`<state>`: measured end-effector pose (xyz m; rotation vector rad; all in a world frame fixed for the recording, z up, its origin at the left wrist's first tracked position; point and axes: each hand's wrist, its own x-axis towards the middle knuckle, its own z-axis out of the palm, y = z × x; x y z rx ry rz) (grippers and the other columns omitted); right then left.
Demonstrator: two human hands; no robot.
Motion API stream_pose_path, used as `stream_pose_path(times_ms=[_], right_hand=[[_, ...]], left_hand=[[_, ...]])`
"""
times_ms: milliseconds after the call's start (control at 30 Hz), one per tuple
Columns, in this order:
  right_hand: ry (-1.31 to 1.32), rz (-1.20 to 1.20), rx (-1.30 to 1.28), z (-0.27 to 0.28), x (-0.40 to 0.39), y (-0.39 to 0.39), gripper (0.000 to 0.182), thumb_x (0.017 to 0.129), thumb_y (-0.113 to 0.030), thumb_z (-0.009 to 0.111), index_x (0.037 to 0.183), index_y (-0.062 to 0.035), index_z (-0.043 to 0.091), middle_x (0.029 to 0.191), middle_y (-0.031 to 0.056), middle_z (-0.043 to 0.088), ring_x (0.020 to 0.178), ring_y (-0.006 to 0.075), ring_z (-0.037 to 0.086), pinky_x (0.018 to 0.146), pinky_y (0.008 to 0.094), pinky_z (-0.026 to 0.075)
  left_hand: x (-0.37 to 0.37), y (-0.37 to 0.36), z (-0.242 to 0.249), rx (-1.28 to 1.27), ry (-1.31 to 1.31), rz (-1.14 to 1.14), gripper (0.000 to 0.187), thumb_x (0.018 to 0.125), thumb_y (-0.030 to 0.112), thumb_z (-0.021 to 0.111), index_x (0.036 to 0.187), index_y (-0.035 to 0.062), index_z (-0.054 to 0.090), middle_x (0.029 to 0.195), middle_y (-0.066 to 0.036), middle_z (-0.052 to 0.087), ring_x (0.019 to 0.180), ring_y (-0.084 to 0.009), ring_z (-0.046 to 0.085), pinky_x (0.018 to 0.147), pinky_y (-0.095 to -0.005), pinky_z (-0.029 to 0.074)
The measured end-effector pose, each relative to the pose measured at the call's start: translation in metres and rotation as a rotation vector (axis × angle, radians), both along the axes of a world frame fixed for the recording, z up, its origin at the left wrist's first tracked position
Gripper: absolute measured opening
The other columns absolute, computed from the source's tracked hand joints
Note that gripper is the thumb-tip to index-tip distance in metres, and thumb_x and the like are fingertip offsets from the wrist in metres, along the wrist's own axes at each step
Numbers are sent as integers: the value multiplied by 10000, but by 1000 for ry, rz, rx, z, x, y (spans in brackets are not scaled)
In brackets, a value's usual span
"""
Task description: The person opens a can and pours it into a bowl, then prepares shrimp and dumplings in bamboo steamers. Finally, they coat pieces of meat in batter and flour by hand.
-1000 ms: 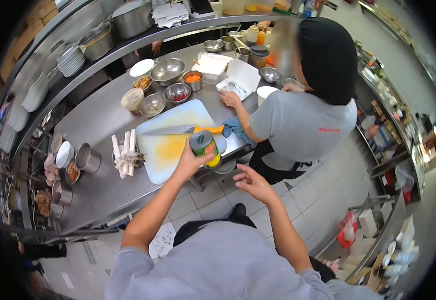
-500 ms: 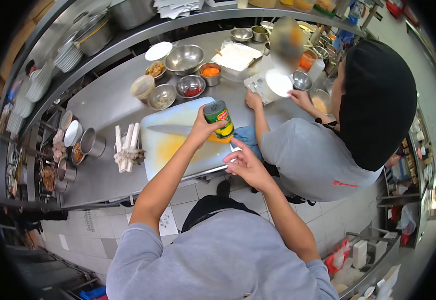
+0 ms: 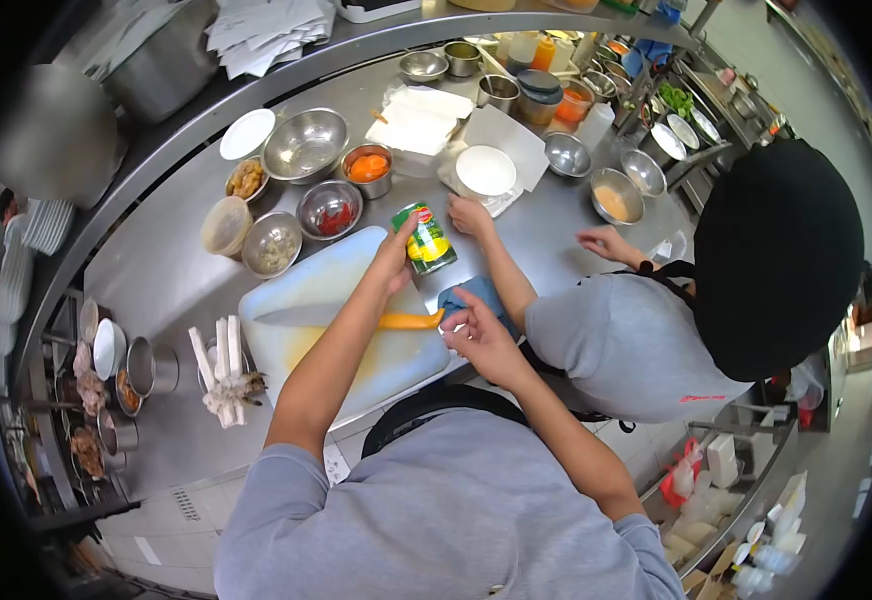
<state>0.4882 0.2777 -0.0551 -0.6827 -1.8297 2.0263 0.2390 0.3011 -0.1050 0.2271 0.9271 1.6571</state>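
1. The right hand (image 3: 484,345) is hovering near the knife handle (image 3: 411,321), fingers loosely parted.
2. Beyond, the left hand (image 3: 393,258) is gripping the can (image 3: 428,243) over the desk (image 3: 551,215); apparently it is handling it, the next move calling for a secure grasp.

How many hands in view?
4: left hand on green can; right hand by blue cloth; coworker's left hand by white bowl, coworker's right hand farther right. Others may be hidden.

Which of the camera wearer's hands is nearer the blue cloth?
Right. The right hand partly overlaps the blue cloth in view, contact unclear; the left hand is farther left, holding the can.
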Motion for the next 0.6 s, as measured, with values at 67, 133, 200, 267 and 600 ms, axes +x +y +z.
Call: stream_pose_path(times_ms=[67,133,200,267,600], right_hand=[[-56,9,5,-2,-2,2,828,899,-100,689,1538,-34,167,1159,105,577,881,97,563,783,253,489],[-125,-114,31,-9,-7,8,889,875,-114,720,1545,-37,140,1272,150,531,979,144,577,838,285,502],[-126,-251,-17,-5,-10,19,937,861,-95,731,1553,-39,103,1369,181,469,1085,182,562,905,314,496],[-57,-395,-143,8,-12,34,973,855,-45,723,1563,-38,55,1450,199,393,1198,211,517,985,341,471],[145,-547,119,-15,49,114,820,783,35,756,1447,-29,280,1355,149,445,1216,235,536,974,348,502]], left_hand=[[3,7,1,-30,-119,-68,568,930,475,634,1294,64,487,1125,-111,658,1025,-246,661,916,-441,539],[12,13,13,-8,-185,-112,558,938,491,613,1285,66,507,1107,-122,672,1014,-245,669,928,-438,534],[22,23,18,57,-195,-119,562,943,441,628,1326,61,471,1179,-132,648,1060,-254,655,946,-432,526],[37,32,21,65,-123,-116,563,945,413,635,1341,56,454,1200,-129,634,1079,-260,646,952,-432,523],[78,77,46,64,146,-515,933,944,725,286,1524,-3,241,1479,-167,404,1308,-242,453,1061,-428,390]])
